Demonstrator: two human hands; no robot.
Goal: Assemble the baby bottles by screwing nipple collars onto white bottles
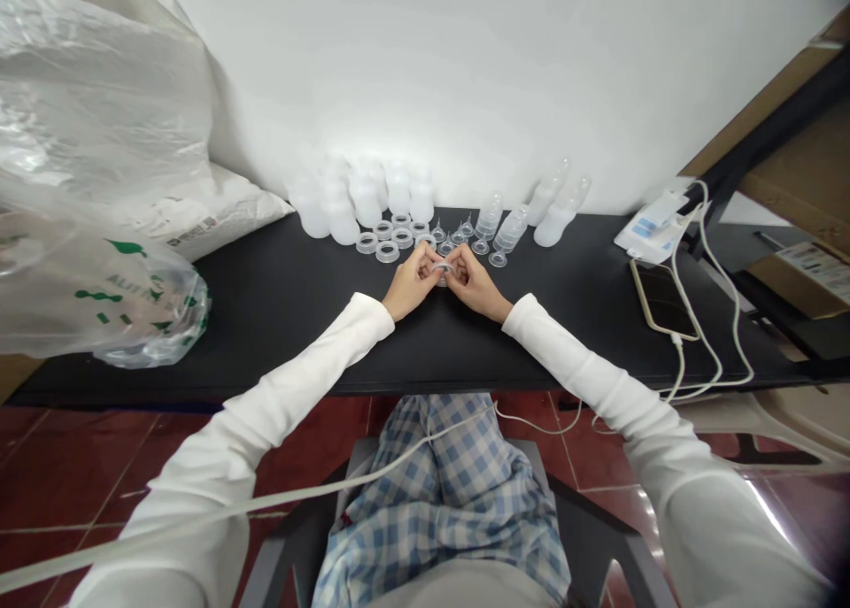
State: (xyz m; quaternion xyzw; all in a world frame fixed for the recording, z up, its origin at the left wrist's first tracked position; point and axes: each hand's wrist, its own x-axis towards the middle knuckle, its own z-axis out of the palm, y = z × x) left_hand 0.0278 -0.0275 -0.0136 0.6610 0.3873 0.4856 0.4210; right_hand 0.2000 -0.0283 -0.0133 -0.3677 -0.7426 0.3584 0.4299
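left hand (410, 286) and right hand (475, 286) fingertips pinch clear ring (442, 270) between them, above black table (279, 298).

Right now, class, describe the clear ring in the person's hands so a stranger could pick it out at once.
On the black desk, white bottles stand by the wall, with loose clear rings lying before them. The held ring is nearer the person, the only one pinched between the left hand and right hand.
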